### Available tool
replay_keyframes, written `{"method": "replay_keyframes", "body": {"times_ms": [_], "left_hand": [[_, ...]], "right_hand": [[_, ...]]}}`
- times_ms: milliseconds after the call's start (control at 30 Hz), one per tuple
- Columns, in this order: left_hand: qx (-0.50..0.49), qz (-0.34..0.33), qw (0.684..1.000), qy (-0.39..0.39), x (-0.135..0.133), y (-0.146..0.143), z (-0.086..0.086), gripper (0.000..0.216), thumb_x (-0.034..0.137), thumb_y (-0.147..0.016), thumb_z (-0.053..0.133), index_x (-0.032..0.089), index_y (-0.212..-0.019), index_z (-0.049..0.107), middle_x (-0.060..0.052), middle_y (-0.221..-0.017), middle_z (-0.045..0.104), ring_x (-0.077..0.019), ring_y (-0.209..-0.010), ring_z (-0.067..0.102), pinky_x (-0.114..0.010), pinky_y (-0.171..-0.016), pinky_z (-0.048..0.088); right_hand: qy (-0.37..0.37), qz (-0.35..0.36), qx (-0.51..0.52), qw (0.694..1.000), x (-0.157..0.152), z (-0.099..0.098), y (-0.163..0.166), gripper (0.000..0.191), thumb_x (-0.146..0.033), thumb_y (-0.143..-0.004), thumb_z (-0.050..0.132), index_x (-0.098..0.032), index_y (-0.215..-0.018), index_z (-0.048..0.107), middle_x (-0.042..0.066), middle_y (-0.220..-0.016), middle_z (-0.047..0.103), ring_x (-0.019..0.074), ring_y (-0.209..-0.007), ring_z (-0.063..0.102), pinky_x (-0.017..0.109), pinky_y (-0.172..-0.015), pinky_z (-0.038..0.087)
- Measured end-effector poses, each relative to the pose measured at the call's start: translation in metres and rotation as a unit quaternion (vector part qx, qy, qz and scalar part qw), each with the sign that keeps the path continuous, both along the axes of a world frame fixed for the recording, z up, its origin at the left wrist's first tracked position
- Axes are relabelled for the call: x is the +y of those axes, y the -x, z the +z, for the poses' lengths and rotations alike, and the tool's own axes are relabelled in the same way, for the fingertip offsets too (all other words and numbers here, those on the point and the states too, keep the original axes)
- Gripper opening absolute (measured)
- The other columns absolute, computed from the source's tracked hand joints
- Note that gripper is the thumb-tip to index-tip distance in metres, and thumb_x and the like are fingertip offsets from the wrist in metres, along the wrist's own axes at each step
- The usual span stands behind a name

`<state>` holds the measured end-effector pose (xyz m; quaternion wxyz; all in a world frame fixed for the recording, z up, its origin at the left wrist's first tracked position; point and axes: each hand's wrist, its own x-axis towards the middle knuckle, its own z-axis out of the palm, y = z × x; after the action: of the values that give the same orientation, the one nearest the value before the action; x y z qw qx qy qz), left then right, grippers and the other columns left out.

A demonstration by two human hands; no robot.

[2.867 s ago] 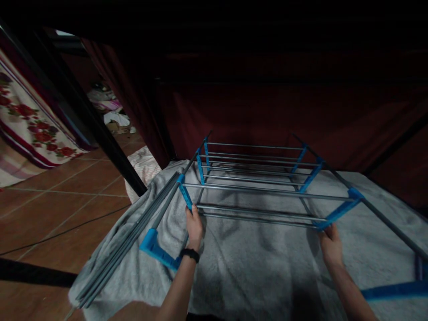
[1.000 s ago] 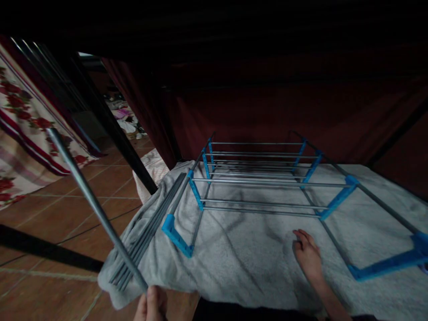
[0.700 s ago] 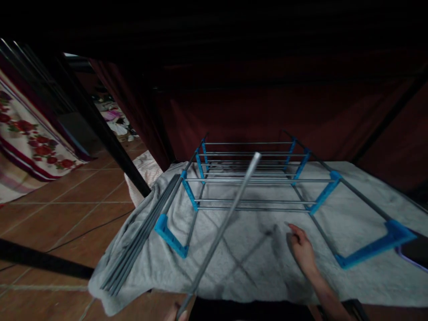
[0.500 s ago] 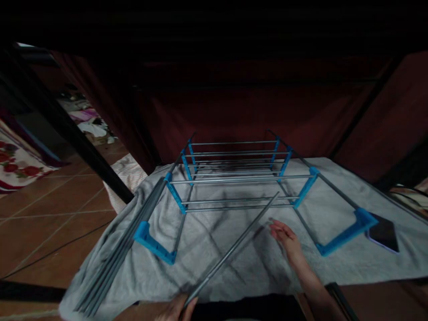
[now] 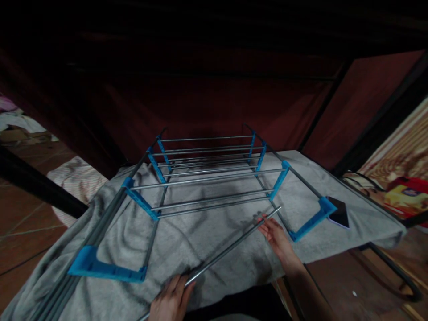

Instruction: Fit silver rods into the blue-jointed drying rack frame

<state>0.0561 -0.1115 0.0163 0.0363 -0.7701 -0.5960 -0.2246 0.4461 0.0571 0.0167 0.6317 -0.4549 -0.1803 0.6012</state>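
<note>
A thin silver metal tube [image 5: 230, 248] slants across the front, over the grey blanket. Near its lower end my left hand [image 5: 171, 298] is wrapped around it. My right hand [image 5: 272, 232] has its fingers pinched on the tube close to the upper end. Beyond both hands lies a partly built rack [image 5: 214, 179] of grey tubes joined by blue plastic brackets, with several crossbars between its two sides. Its nearest blue brackets, one on the left [image 5: 107, 269] and one on the right [image 5: 310, 221], have no crossbar between them.
Several loose grey tubes [image 5: 62, 285] lie along the left side of the blanket [image 5: 214, 236]. A phone [image 5: 340, 213] rests by the right bracket. Dark red panels [image 5: 207, 107] stand behind, and a red and yellow package [image 5: 406, 196] is at far right.
My right hand has closed on the tube's upper end, where it was apart before. The tube has tilted flatter, my left hand shows more, and the view has swung right.
</note>
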Motion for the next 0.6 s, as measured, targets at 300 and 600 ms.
{"method": "replay_keyframes", "body": {"times_ms": [300, 600], "left_hand": [[0.07, 0.026, 0.997, 0.003, 0.05, -0.027, 0.014, 0.032, 0.027, -0.111, 0.047, 0.023, -0.116, 0.079, -0.005, -0.097, 0.079, -0.0224, -0.084, 0.077, -0.035, -0.08, 0.061], [0.144, 0.041, 0.985, 0.091, 0.076, -0.013, 0.01, 0.058, -0.002, -0.096, 0.04, 0.019, -0.14, 0.072, -0.011, -0.127, 0.079, -0.0253, -0.116, 0.074, -0.042, -0.109, 0.055]], "right_hand": [[0.015, -0.035, -0.005, 0.999, 0.006, -0.017, -0.027, 0.032, -0.035, -0.064, 0.1, -0.026, -0.086, 0.078, 0.0, -0.093, 0.082, 0.0215, -0.091, 0.079, 0.036, -0.093, 0.066], [0.032, -0.009, -0.029, 0.999, 0.004, -0.036, -0.026, 0.023, -0.036, -0.067, 0.095, -0.026, -0.082, 0.08, 0.008, -0.1, 0.083, 0.0288, -0.105, 0.079, 0.055, -0.115, 0.059]]}}
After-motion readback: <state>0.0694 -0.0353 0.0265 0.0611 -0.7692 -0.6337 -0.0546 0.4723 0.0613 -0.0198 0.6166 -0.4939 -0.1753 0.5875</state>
